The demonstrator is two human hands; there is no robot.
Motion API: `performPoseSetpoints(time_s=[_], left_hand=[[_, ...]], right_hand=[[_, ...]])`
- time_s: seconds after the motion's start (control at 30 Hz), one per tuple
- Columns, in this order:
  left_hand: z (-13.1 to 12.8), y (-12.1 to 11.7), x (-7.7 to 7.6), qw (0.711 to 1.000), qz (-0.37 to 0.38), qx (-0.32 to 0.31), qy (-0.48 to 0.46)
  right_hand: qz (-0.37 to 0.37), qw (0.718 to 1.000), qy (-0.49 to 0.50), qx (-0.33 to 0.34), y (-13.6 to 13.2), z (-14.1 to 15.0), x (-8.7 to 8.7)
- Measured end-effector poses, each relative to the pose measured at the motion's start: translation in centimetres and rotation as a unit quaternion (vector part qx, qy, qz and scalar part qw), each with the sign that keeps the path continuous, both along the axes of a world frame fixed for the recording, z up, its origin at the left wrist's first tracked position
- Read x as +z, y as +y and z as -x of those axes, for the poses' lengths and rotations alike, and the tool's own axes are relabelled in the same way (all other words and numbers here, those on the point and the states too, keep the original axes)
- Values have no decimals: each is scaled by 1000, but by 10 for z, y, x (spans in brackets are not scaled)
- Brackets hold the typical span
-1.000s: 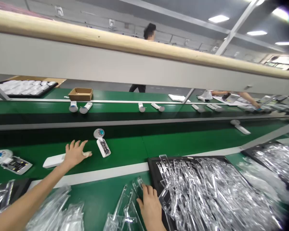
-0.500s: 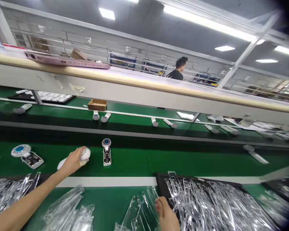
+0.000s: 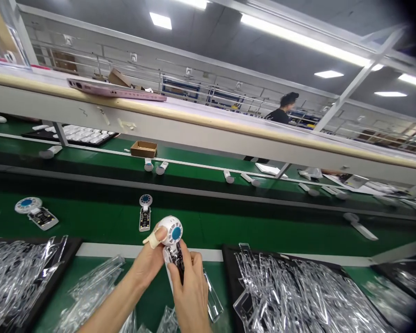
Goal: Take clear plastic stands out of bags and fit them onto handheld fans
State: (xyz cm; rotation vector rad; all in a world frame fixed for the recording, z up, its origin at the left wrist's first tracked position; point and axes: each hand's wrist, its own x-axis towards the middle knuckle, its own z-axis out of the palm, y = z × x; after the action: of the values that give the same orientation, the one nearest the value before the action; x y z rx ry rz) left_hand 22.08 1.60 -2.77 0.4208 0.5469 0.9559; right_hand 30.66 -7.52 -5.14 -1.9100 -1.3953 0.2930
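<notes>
A white round-headed handheld unit (image 3: 171, 233) with a blue centre disc is clamped between the left hand (image 3: 146, 268) and right hand (image 3: 190, 296), over the edge of the green conveyor belt (image 3: 229, 231). The right hand hides most of its circuit board (image 3: 177, 263); no marking is legible.

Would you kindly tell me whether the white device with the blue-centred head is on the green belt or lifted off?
The device is lifted off: the left hand holds its head, the right hand its body.
</notes>
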Motion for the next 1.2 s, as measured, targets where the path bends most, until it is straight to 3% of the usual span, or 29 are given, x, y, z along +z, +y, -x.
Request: performPoseSetpoints(time_s=[0.13, 0.27, 0.37, 0.47, 0.57, 0.67, 0.73, 0.9, 0.97, 1.03, 1.1, 1.13, 1.17, 1.2], left_hand=[[-1, -3, 5, 1000, 8, 15, 7], [-4, -9, 2, 999, 3, 14, 29], [-5, -20, -6, 994, -42, -56, 88], [-5, -29, -9, 969, -59, -115, 211], [-9, -33, -5, 954, -79, -65, 282], [-16, -38, -7, 955, -97, 20, 278], [-21, -44, -14, 957, -110, 58, 262], [-29, -51, -36, 960, -128, 112, 222], [-30, -44, -40, 957, -113, 120, 239], [-25, -30, -43, 951, -93, 75, 285], [-9, -10, -46, 915, -130, 13, 382], [5, 1, -48, 869, -176, -12, 463], [21, 13, -50, 801, -229, -29, 552], [39, 24, -52, 712, -274, -34, 645]], right_hand=[[-23, 998, -48, -39, -6, 5, -14], [37, 999, 13, 4, -16, -3, -13], [55, 998, -18, 34, -23, -16, -7], [32, 998, -32, 54, -24, -25, -5], [15, 995, 100, -4, -12, -31, -10], [12, 951, 291, -106, 7, -38, -24], [14, 924, 360, -130, 17, -41, -35], [-10, 921, 363, -138, 25, -45, -58], [20, 931, 348, -110, 32, -47, -67], [85, 938, 323, -91, 48, -52, -76], [155, 940, 289, -97, 72, -63, -85], [181, 939, 270, -110, 85, -73, -88], [198, 939, 252, -124, 99, -84, -91], [212, 939, 234, -137, 112, -98, -92]])
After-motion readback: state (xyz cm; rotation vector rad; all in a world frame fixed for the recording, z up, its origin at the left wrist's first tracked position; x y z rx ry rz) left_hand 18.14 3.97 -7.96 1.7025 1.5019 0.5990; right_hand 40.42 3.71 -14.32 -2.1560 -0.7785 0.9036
